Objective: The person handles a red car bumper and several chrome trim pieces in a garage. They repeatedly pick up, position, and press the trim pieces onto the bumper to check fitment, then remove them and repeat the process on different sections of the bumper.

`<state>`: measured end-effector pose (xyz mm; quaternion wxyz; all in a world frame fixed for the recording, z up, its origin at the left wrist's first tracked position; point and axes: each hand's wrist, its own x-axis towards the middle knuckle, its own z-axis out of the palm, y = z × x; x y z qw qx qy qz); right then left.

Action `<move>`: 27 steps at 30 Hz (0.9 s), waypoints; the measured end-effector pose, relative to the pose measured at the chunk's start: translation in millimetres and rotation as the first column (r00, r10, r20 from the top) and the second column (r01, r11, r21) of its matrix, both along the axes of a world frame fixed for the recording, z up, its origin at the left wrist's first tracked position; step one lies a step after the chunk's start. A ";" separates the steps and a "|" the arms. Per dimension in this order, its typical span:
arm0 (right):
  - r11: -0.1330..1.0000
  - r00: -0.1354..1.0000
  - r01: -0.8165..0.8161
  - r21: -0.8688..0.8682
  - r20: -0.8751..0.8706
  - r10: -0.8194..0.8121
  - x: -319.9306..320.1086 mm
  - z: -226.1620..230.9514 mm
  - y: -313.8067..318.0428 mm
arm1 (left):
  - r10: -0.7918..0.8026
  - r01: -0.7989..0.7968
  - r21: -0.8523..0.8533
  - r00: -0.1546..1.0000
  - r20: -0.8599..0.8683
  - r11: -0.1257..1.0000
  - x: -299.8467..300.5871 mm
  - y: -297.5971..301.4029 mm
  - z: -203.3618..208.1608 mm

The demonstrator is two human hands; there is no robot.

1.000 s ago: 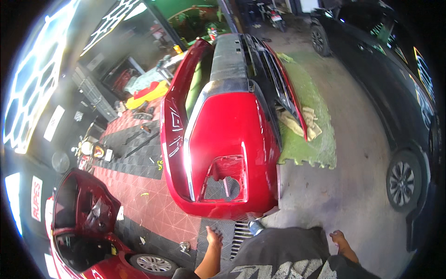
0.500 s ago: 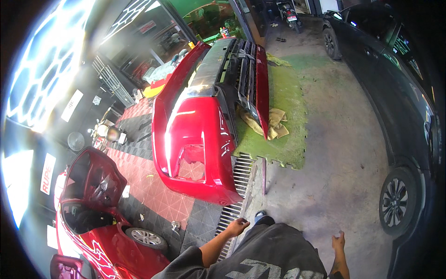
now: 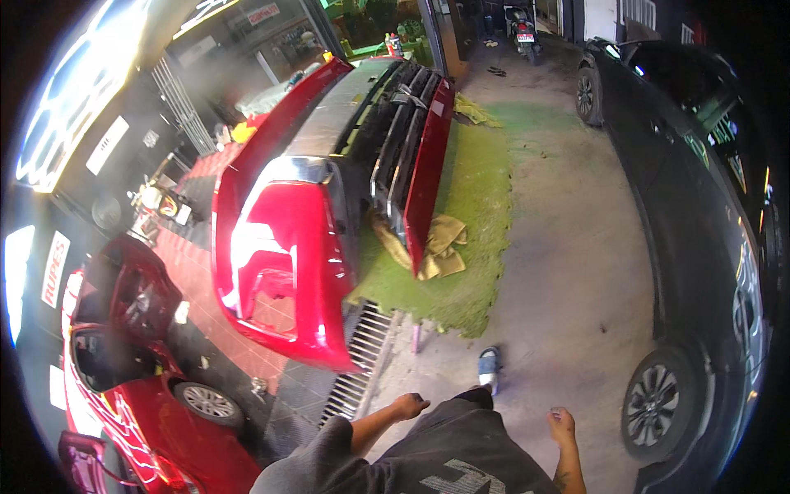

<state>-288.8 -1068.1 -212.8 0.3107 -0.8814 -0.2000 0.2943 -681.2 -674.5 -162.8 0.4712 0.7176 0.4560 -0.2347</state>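
My left hand (image 3: pixel 409 405) hangs low in front of my dark shirt, with its fingers curled in and nothing visible in them. On the other side, my right hand (image 3: pixel 562 426) is over the concrete floor, loosely bent with fingers a little apart, holding nothing. Both hands are apart from everything around them. Nearest ahead on the left is a large glossy red car bumper (image 3: pixel 271 222) with a square cut-out in its corner. Beside it a red panel (image 3: pixel 429 189) and black grille pieces (image 3: pixel 403 132) stand close together.
A tan cloth (image 3: pixel 444 247) lies on the green foam mat (image 3: pixel 473 280). A floor drain grate (image 3: pixel 360 354) runs beside the bumper. On the left stands a red car (image 3: pixel 177 420) with an open door; a dark car (image 3: pixel 658 214) lines the right side. A motorcycle (image 3: pixel 523 34) is at the back.
I have stepped forward, and my view has turned right; the bumper, mat and both cars sit farther left. One sandalled foot now shows ahead. My right hand's fingers are more bent.
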 end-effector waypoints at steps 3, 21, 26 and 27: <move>0.967 0.995 -0.037 -0.250 0.084 0.059 74.2 26.9 20.3 | 0.071 -0.032 -0.171 0.971 0.229 0.985 121.0 6.7 45.4; 0.910 0.894 0.316 -0.269 -0.236 -0.380 437.3 24.2 85.0 | 0.210 0.064 -0.420 0.792 0.573 0.905 516.1 225.8 151.7; 0.932 0.873 0.267 -0.247 -0.347 -0.342 569.2 -0.9 210.4 | 0.204 0.039 -0.459 0.860 0.467 0.888 615.7 268.2 164.4; 0.935 0.869 0.258 -0.245 -0.364 -0.335 603.9 -0.4 240.7 | 0.249 -0.017 -0.470 0.864 0.438 0.883 636.4 274.1 148.6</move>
